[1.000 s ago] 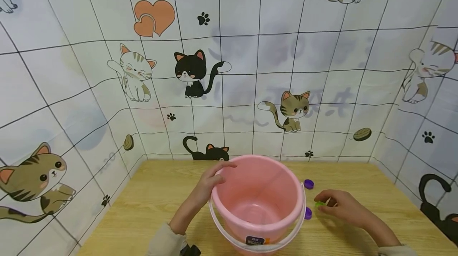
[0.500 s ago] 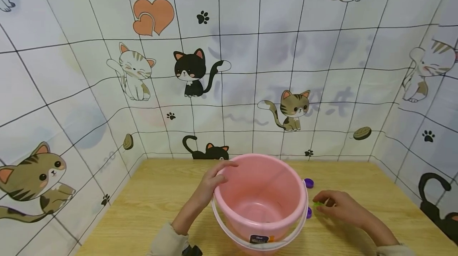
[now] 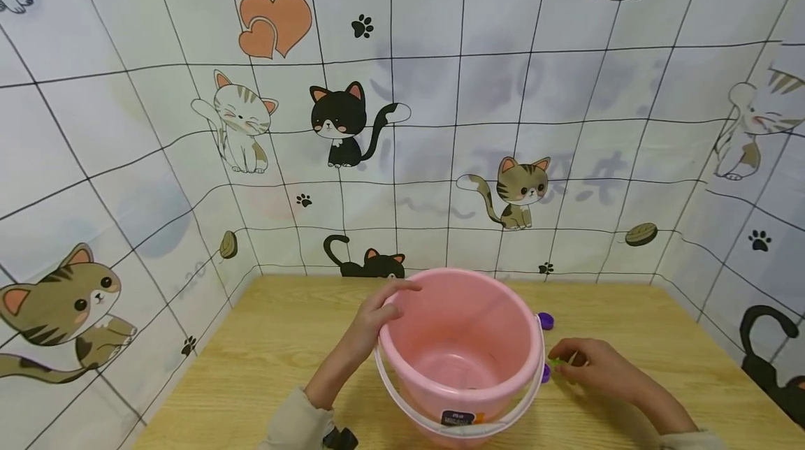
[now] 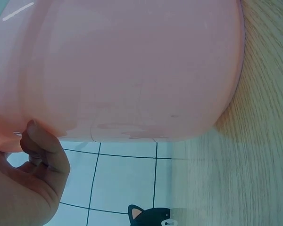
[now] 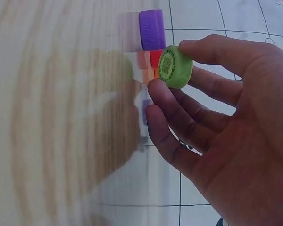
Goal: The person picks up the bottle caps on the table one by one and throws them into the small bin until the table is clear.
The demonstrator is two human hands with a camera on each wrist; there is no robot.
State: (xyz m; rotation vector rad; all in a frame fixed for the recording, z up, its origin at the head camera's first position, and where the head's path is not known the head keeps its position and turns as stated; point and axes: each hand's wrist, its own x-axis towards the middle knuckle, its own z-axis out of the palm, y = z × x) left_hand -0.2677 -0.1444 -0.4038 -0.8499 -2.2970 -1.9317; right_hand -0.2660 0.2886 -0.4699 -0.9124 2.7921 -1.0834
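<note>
A pink bucket [image 3: 462, 310] with a white handle [image 3: 402, 404] stands on the wooden table, its opening tipped toward the head camera. My left hand [image 3: 371, 317] grips its rim on the left side, fingers over the edge. The left wrist view has this hand [image 4: 33, 179] against the bucket's outer wall [image 4: 132, 70]. To the right of the bucket, my right hand [image 3: 594, 366] pinches a green bottle cap [image 5: 177, 68] between thumb and fingers, close over the table. Two purple bottle caps [image 3: 546, 321] lie beside the bucket, the nearer one [image 3: 545, 372] partly hidden by it.
In the right wrist view, a purple cap [image 5: 152, 30] is next to the green one, and a red piece [image 5: 155, 57] shows behind. The wooden table [image 3: 277, 338] ends at walls covered with a cat-print sheet [image 3: 428, 156].
The bucket has shifted slightly right along with my left hand. My right hand stays almost in place, with the green cap still pinched. The head view has moved a little.
</note>
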